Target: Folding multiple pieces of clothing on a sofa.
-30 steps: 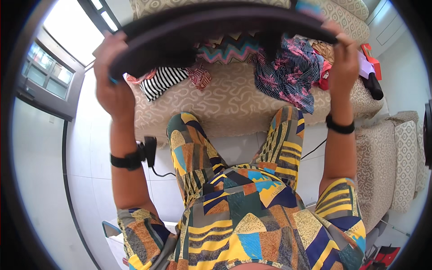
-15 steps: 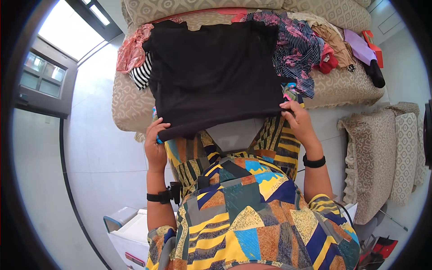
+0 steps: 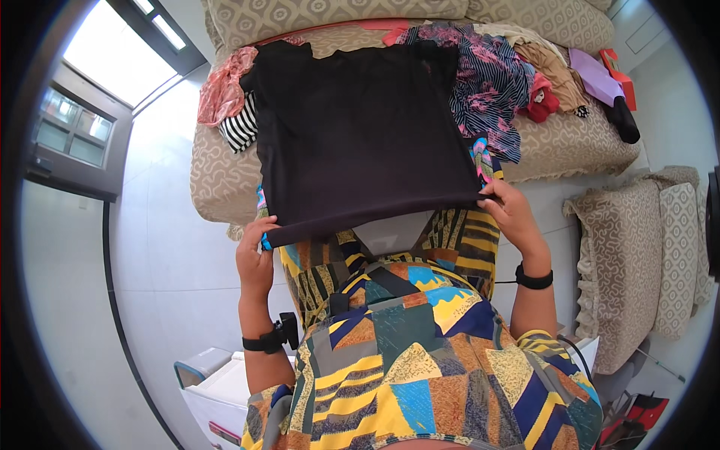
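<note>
Now the left hand (image 3: 256, 259) and the right hand (image 3: 512, 212) are each gripping a near corner of a black garment (image 3: 360, 127), fingers (image 3: 262, 225) pinching the hem at both ends. The garment is lying spread flat across the patterned sofa (image 3: 217, 180) in the upper middle of the frame, its far edge reaching toward the back cushions and its near hem hanging just off the seat edge, held taut between the two hands. Judging by how it lies, the spreading looks nearly finished, while no fold is showing in the cloth yet. A heap of other clothes is waiting at the upper right, among them a dark striped floral piece (image 3: 484, 82), and a black-and-white striped item (image 3: 240, 129) is poking out at the garment's left edge, partly beneath it.
</note>
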`<state>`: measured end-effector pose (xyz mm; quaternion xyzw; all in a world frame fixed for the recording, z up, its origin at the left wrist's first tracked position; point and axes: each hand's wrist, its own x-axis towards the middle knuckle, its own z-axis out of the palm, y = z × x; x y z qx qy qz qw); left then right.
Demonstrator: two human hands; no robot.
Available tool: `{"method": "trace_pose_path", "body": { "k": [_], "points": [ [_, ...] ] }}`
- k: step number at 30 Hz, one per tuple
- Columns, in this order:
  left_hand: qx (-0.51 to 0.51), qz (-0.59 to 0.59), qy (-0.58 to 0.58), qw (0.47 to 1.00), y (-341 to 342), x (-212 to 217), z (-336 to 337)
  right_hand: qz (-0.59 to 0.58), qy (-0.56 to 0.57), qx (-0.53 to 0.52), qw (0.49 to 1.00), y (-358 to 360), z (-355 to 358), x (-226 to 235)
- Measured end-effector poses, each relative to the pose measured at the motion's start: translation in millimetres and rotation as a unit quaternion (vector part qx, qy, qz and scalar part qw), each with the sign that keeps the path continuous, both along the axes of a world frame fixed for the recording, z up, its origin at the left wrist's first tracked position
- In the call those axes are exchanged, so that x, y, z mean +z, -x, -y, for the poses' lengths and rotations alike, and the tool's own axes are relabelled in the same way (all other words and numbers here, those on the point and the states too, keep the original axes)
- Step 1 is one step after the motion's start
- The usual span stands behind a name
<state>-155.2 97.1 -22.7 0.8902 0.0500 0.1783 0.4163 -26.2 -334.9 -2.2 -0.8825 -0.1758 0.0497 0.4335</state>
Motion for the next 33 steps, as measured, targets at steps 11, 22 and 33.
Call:
{"method": "trace_pose_path", "body": {
  "k": [11,22,33],
  "points": [
    [0.014,-0.107,0.067,0.992,12,24,-12,-0.13,-0.038,0.03,0.99,-21,11,22],
    [0.083,-0.012,-0.012,0.996,-129,35,-32,-0.034,-0.287,-0.112,0.951,-127,-48,17],
    [0.143,-0.018,0.244,0.959,-262,42,-64,0.031,-0.44,-0.172,0.881,-246,-98,5]
  ]
}}
